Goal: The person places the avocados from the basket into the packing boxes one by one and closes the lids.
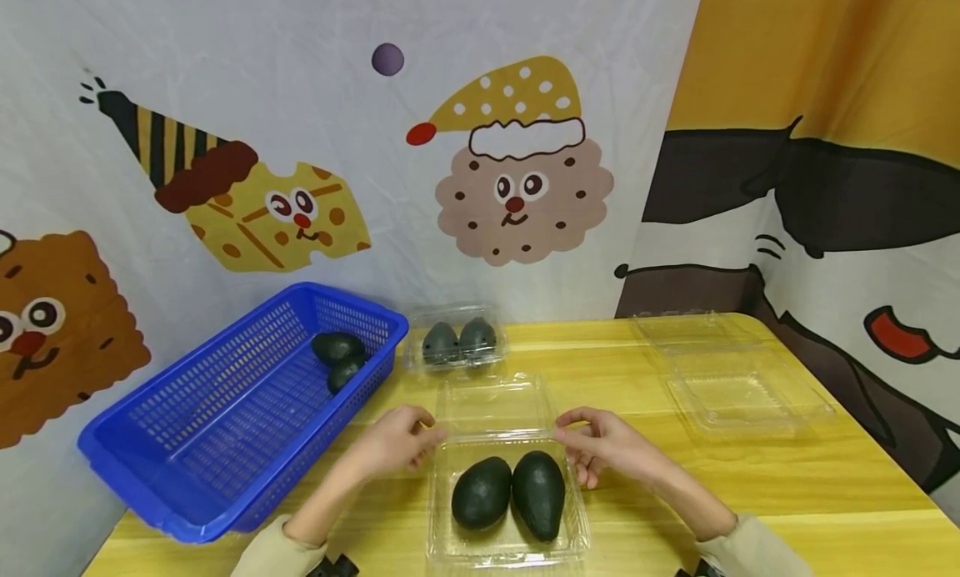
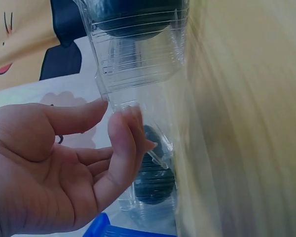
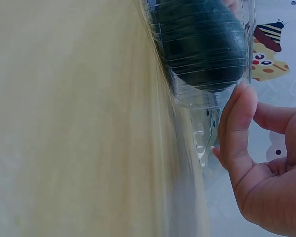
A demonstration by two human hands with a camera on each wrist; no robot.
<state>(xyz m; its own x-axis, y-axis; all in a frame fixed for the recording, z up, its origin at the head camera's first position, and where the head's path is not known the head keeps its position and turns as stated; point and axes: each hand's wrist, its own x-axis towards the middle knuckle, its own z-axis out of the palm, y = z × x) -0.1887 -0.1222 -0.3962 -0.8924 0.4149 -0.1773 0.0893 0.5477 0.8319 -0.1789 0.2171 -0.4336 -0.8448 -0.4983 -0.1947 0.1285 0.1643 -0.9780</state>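
A clear plastic clamshell box (image 1: 510, 552) stands on the table with its lid (image 1: 491, 406) folded back, away from me. Two dark green avocados lie side by side in its base, a rounder one (image 1: 482, 494) on the left and a longer one (image 1: 538, 495) on the right. With thumb and curled fingers, my left hand (image 1: 397, 438) holds the left edge near the hinge; a small gap shows between thumb and index finger in the left wrist view. At the opposite corner my right hand (image 1: 611, 444) pinches the right edge between thumb and index finger.
To the left, a blue plastic basket (image 1: 168, 510) has avocados (image 1: 337, 346) at its far end. Behind the lid stands a closed clear box (image 1: 498, 356) with two avocados inside. An opened clear box (image 1: 738, 393) lies at the right. A printed cloth (image 1: 420, 227) hangs behind the table.
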